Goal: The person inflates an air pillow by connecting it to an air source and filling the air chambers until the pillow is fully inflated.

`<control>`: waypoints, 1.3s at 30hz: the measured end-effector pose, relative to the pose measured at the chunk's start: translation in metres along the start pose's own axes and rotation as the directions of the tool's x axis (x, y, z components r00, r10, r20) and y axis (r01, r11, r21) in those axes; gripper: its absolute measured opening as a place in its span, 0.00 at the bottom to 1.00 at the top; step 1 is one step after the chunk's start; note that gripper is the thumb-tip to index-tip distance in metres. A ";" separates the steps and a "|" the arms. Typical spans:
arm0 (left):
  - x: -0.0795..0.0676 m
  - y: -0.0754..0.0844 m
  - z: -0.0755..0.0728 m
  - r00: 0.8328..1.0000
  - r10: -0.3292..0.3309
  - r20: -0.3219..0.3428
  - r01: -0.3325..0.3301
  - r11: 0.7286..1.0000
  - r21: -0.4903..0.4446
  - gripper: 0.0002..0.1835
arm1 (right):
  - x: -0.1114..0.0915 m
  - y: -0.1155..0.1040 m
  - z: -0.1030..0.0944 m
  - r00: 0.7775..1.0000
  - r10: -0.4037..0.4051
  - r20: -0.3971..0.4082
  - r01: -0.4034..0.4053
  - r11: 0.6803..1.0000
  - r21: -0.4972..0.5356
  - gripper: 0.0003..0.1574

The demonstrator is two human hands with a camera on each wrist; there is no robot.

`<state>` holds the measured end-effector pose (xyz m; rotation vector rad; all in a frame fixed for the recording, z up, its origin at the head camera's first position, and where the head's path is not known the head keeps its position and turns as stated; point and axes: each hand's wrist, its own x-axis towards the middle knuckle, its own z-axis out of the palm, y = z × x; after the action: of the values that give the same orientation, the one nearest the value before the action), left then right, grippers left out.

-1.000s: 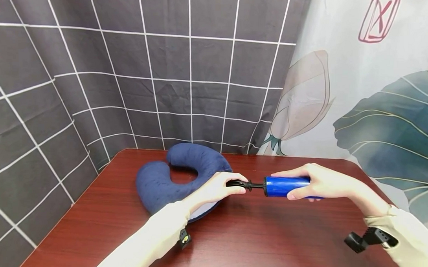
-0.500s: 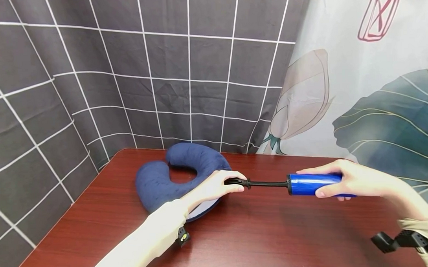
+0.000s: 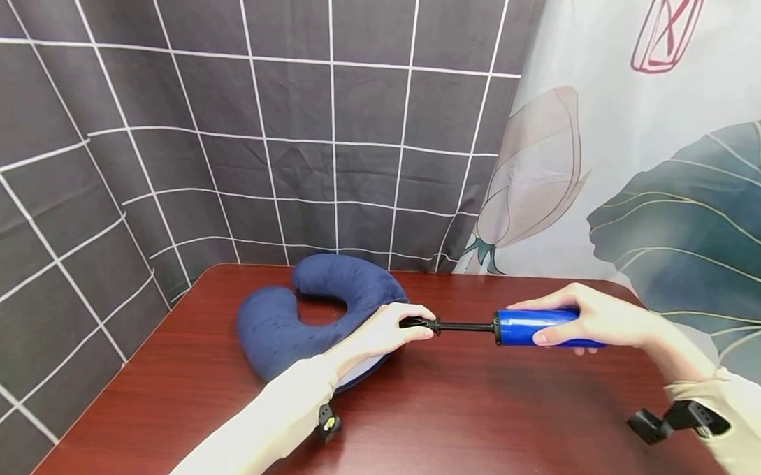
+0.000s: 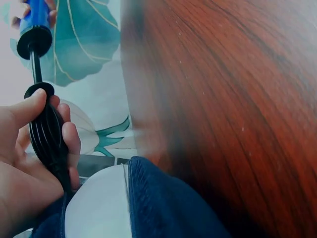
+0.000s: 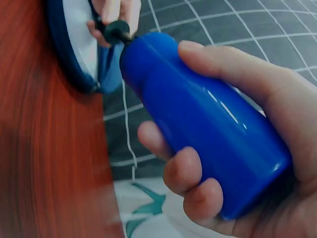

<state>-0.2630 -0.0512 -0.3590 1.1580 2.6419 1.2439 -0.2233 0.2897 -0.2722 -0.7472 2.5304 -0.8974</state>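
Note:
A hand pump lies level between both hands, above the tabletop. Its blue barrel [image 3: 516, 327] is gripped by my right hand [image 3: 594, 321], with thumb and fingers wrapped round it in the right wrist view. My left hand [image 3: 384, 329] holds the black ribbed end [image 4: 47, 131] of the pump between thumb and fingers. A length of thin black rod [image 3: 465, 327] shows between that end and the barrel. The dark blue U-shaped neck pillow [image 3: 357, 280] lies under and beside my left hand. In the left wrist view, the ribbed end tapers down to the pillow's white underside [image 4: 99, 203]; its tip is hidden.
The reddish-brown wooden table [image 3: 462, 416] extends in front and to both sides. A dark grey checked curtain [image 3: 302, 163] hangs behind it, and a pale curtain with leaf prints [image 3: 683, 241] hangs at the right.
My right hand drew the blue barrel rightward, baring more rod, then came partway back left. My left hand and the pillow stay nearly in place.

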 end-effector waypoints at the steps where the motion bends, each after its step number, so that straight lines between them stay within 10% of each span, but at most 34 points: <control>1: 0.000 0.000 0.000 1.000 -0.005 -0.001 0.005 1.000 -0.008 0.13 | 0.004 -0.001 0.002 1.000 -0.003 -0.003 0.003 1.000 -0.002 0.30; 18: -0.001 -0.002 0.003 0.999 0.034 -0.023 -0.034 0.999 0.004 0.13 | 0.061 -0.023 0.044 0.998 -0.036 -0.053 0.036 0.999 -0.015 0.33; 39: 0.001 -0.002 0.001 0.999 0.021 0.040 -0.023 0.998 0.055 0.11 | 0.013 -0.009 0.025 0.999 -0.048 0.015 0.049 0.995 -0.082 0.39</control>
<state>-0.2647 -0.0501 -0.3607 1.2093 2.6579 1.1459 -0.2178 0.2643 -0.2864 -0.8406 2.5611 -0.8057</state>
